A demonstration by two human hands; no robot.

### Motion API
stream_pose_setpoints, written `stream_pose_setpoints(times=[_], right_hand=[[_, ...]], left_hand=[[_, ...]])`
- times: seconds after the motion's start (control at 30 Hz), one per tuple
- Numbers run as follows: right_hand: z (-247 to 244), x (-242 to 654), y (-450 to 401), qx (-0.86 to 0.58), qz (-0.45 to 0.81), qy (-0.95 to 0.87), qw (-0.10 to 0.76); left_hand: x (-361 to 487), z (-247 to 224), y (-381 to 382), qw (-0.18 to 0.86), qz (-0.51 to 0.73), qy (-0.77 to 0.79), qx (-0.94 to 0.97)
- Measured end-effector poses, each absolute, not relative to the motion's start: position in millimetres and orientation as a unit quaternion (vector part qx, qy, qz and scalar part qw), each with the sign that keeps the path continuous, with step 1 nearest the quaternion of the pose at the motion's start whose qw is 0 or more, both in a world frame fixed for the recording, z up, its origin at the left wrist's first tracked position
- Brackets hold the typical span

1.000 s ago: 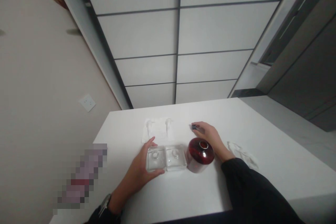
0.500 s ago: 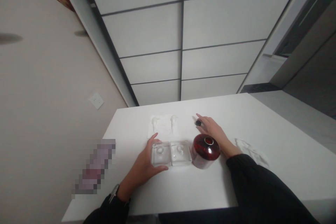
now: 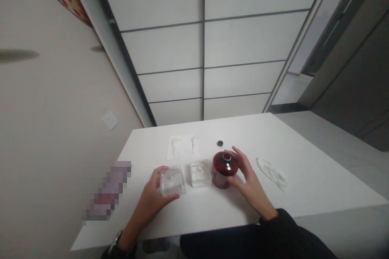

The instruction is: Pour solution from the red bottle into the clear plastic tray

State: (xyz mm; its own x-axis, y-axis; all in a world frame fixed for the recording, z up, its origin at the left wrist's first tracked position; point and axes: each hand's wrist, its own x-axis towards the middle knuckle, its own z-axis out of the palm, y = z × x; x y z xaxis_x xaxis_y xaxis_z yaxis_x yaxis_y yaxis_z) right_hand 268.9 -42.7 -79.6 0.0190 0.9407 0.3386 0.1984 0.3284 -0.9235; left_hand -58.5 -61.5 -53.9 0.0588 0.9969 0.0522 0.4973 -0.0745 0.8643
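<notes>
Far left: pixelated purplish thing (image 3: pixel 107 190) at edge of white desk (image 3: pixel 188 214). Next, left hand (image 3: pixel 153 192): grip closed around first clear square bottle (image 3: pixel 172 182), thumb on near side; cannot tell if bottle is lifted. Behind, white sheet (image 3: pixel 184 153) carries two whitish pump-like pieces (image 3: pixel 174 146). Second clear square bottle (image 3: pixel 200 175) stands on desk, between first bottle and red bottle. Small black cap (image 3: pixel 220 143) lies behind red bottle (image 3: pixel 223 166). Right hand (image 3: pixel 247 178) grips red bottle from right side. Farther right, crumpled white piece (image 3: pixel 271 173) lies flat.
</notes>
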Motion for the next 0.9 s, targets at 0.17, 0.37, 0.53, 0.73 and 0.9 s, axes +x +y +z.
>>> stream_pose_setpoints(times=[0.17, 0.37, 0.53, 0.73, 0.9], right_hand=[[-74.3, 258.6, -55.6, -0.52, 0.242, -0.622, 0.533], [-66.7, 239.5, -82.3, -0.418, 0.124, -0.674, 0.597], [-70.1, 216.1, -89.5, -0.349, 0.176, -0.74, 0.548], [-92.3, 208.5, -87.2, -0.356, 0.2, -0.768, 0.494], [-103.9, 205.9, -90.2, -0.362, 0.242, -0.764, 0.476]], left_hand=[[-62.6, -39.2, -83.1, 0.344, 0.374, 0.582, 0.635], [-67.4, -9.5, -96.2, 0.371, 0.364, 0.549, 0.654], [-66.6, 4.0, -97.1, 0.365, 0.384, 0.54, 0.655], [-65.9, 5.6, -92.9, 0.321, 0.388, 0.544, 0.671], [-64.3, 25.7, -88.1, 0.278, 0.324, 0.518, 0.741]])
